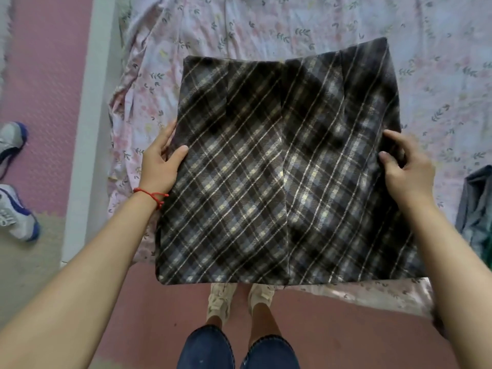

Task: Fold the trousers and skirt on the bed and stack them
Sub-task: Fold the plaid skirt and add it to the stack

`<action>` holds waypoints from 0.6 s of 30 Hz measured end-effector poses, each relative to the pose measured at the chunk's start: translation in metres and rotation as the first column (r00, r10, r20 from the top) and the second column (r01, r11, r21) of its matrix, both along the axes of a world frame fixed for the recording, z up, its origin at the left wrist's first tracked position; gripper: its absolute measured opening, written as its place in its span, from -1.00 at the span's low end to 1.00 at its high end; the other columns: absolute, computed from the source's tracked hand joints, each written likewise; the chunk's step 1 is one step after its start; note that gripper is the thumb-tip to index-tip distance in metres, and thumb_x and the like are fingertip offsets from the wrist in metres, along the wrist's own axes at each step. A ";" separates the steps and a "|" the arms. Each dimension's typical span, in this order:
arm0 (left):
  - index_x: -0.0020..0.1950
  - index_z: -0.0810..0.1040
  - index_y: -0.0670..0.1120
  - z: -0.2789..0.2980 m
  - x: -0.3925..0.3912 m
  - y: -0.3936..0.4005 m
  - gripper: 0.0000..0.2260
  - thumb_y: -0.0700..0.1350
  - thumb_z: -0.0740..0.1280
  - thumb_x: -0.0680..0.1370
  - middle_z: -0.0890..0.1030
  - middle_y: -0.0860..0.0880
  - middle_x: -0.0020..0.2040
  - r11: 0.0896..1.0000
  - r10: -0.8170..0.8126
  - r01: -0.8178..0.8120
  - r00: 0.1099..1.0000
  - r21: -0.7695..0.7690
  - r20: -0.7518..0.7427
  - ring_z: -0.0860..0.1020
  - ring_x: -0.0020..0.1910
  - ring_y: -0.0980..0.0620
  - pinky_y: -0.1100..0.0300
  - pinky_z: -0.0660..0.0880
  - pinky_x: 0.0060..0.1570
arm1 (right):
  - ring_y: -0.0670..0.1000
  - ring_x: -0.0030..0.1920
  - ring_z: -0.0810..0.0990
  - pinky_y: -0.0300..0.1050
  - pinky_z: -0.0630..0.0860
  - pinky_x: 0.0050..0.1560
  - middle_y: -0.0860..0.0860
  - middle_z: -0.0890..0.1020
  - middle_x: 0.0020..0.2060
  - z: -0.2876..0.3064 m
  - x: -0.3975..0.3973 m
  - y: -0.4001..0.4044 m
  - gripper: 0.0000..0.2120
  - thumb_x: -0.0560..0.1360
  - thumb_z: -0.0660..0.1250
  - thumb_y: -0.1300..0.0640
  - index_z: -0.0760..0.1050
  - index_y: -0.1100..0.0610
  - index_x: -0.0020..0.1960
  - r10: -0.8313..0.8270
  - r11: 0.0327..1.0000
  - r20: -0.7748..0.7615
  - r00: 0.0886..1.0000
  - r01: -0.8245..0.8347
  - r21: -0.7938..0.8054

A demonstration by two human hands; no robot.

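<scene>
A dark plaid skirt (279, 169) is spread out flat in front of me, its near hem hanging past the bed's front edge. My left hand (162, 162) pinches the skirt's left edge, thumb on top and fingers under the cloth. My right hand (404, 166) grips the right edge in the same way, thumb on top. A grey-blue garment (476, 206), perhaps the trousers, lies crumpled at the right border, partly cut off by the frame.
The bed wears a pink floral sheet (292, 25), wrinkled at its left side. A white bed rail (87, 129) runs along the left. Two sneakers (13, 182) sit on the pink floor mat at far left. My own feet (239, 302) stand below the bed's front edge.
</scene>
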State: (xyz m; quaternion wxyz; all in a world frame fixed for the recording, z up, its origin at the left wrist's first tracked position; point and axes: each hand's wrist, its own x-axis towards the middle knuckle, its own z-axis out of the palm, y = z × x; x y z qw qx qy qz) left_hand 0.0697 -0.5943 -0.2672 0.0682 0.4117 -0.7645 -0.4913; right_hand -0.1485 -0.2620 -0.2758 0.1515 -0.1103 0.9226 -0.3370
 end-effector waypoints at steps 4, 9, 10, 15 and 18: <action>0.39 0.31 -0.16 -0.003 -0.003 -0.003 -0.54 -0.30 0.30 0.50 0.38 -0.10 0.36 0.999 0.037 -0.038 0.999 -0.031 -0.014 0.32 0.32 0.15 0.55 0.23 0.22 | -0.22 -0.11 0.52 -0.54 0.30 -0.10 0.02 0.58 -0.02 -0.002 -0.005 -0.002 -0.68 0.50 0.27 0.26 0.51 0.05 0.22 -0.112 0.994 0.015 0.994 0.112 0.012; 0.39 0.33 -0.15 -0.002 0.001 0.001 -0.53 -0.30 0.32 0.49 0.39 -0.11 0.36 1.000 0.026 -0.027 0.999 -0.015 -0.046 0.34 0.35 0.11 0.30 0.27 0.35 | 0.15 0.17 0.46 -0.21 0.29 0.12 0.18 0.52 0.15 -0.004 0.021 0.001 -0.67 0.52 0.24 0.20 0.45 0.10 0.28 -0.149 0.981 -0.061 0.987 0.156 0.118; 0.39 0.32 -0.14 -0.001 0.003 0.000 -0.53 -0.29 0.32 0.49 0.39 -0.10 0.37 1.000 0.014 -0.014 0.999 -0.003 -0.045 0.33 0.35 0.11 0.22 0.27 0.37 | 0.17 0.19 0.42 -0.15 0.28 0.16 0.21 0.48 0.16 -0.005 0.031 0.002 -0.66 0.53 0.25 0.17 0.43 0.10 0.30 -0.167 0.971 -0.071 0.983 0.177 0.159; 0.40 0.31 -0.08 0.002 0.009 -0.008 -0.52 -0.24 0.32 0.50 0.37 -0.06 0.39 0.996 -0.064 0.065 0.998 0.054 -0.023 0.30 0.38 0.10 0.17 0.24 0.40 | 0.21 0.42 0.20 0.13 0.10 0.40 0.22 0.25 0.41 -0.006 0.108 -0.003 -0.60 0.54 0.25 0.12 0.37 0.14 0.36 -0.281 0.915 -0.136 0.950 0.308 0.260; 0.39 0.33 -0.03 0.005 0.011 -0.017 -0.54 -0.22 0.32 0.51 0.57 -0.01 0.08 0.987 -0.092 0.093 0.996 0.131 -0.019 0.50 0.08 0.18 0.35 0.37 0.21 | 0.17 0.47 0.11 0.14 0.04 0.43 0.18 0.20 0.45 -0.006 0.167 -0.022 -0.61 0.56 0.20 0.11 0.35 0.15 0.37 -0.422 0.879 -0.078 0.903 0.429 0.210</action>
